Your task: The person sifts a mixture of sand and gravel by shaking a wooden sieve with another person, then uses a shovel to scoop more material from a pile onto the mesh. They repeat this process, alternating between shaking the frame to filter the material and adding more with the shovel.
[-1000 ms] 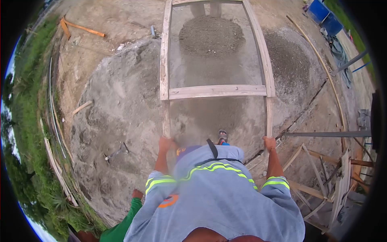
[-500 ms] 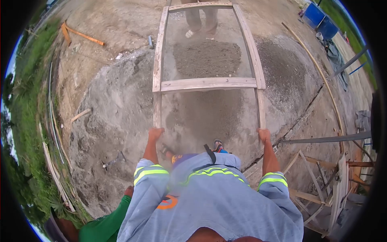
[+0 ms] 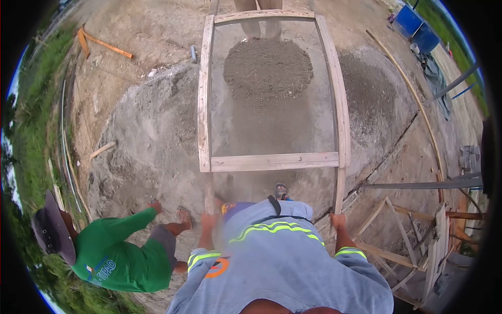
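A wooden-framed sand screen (image 3: 274,161) with fine mesh reaches forward from my body. My left hand (image 3: 208,221) is wrapped around the end of its left handle. The right handle's end is in the grip of my right hand (image 3: 338,221). A round heap of damp-looking grey sand (image 3: 267,70) lies on the far half of the mesh. Beneath the near half, a darker patch of sand shows through. Behind the far rail stand another person's legs (image 3: 259,26); that person's hands are out of view.
At my left, a person in a green shirt (image 3: 123,248) and a brimmed hat leans toward the grey sand pile (image 3: 151,125). Scrap timber (image 3: 413,240) is stacked at the right. Blue drums (image 3: 408,21) stand at the far right, near a long pole (image 3: 405,78).
The screen has slid toward me, and both my hands have come back with it. The sand heap now sits at the mesh's far end. The person in green has come further into view.
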Demonstrator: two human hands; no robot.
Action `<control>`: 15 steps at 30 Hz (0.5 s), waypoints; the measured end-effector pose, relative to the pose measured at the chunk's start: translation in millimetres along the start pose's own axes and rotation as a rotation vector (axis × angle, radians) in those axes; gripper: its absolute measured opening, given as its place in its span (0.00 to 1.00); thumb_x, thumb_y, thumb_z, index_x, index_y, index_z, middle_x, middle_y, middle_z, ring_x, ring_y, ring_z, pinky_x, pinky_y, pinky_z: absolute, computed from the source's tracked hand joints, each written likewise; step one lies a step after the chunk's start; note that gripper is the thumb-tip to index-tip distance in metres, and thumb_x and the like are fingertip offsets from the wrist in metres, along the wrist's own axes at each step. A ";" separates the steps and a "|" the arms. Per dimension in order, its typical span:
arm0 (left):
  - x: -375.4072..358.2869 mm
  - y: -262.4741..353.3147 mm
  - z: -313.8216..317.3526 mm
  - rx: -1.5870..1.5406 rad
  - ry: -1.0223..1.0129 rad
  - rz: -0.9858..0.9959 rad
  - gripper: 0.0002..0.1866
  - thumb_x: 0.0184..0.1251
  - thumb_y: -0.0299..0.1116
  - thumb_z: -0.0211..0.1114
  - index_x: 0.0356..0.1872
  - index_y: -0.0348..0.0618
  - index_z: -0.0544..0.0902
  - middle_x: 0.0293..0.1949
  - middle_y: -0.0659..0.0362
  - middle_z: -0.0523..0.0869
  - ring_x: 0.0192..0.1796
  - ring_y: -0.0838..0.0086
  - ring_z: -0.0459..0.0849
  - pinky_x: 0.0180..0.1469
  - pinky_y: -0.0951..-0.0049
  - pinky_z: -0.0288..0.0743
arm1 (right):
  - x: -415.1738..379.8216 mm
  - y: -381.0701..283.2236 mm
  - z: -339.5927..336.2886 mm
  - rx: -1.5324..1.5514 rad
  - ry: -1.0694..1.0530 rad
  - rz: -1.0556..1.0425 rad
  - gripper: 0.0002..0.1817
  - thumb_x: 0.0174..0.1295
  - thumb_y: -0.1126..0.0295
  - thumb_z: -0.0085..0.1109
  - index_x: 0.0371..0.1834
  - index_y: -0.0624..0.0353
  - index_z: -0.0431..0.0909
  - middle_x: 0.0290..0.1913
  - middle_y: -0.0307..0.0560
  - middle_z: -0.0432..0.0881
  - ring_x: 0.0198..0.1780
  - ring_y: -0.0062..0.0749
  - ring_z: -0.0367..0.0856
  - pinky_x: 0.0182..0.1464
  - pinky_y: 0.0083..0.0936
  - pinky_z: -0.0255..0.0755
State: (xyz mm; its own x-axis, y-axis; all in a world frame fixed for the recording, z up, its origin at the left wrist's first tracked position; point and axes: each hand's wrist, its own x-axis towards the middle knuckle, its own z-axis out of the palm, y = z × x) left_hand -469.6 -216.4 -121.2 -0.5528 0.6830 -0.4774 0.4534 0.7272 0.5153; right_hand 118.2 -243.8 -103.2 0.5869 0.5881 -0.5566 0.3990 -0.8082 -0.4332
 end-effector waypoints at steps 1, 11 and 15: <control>-11.4 10.4 -5.0 0.004 -0.023 -0.032 0.22 0.34 0.38 0.70 0.33 0.34 0.83 0.30 0.49 0.86 0.33 0.65 0.85 0.36 0.67 0.76 | -33.5 -24.8 -16.0 0.041 -0.017 0.052 0.25 0.38 0.56 0.64 0.30 0.72 0.80 0.33 0.59 0.83 0.38 0.45 0.83 0.41 0.36 0.74; 103.4 168.3 -42.3 0.072 -0.089 0.193 0.24 0.36 0.40 0.67 0.31 0.28 0.83 0.27 0.46 0.85 0.32 0.62 0.85 0.35 0.65 0.75 | 83.0 -163.9 -36.8 -0.034 0.094 -0.178 0.29 0.40 0.53 0.59 0.36 0.71 0.81 0.37 0.67 0.82 0.44 0.51 0.82 0.46 0.36 0.72; 108.1 270.8 -95.7 0.127 0.020 0.248 0.22 0.43 0.41 0.68 0.33 0.30 0.83 0.30 0.45 0.86 0.35 0.61 0.86 0.38 0.63 0.76 | 83.1 -266.5 -99.7 0.115 0.031 -0.301 0.25 0.43 0.57 0.57 0.31 0.74 0.80 0.23 0.58 0.81 0.29 0.45 0.82 0.36 0.35 0.72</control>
State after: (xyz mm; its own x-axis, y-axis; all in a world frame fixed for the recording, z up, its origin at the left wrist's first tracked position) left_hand -473.5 47.8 34.8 -0.4277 0.8404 -0.3330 0.6598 0.5420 0.5205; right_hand 130.8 17.3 36.7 0.4763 0.7975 -0.3704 0.4769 -0.5882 -0.6531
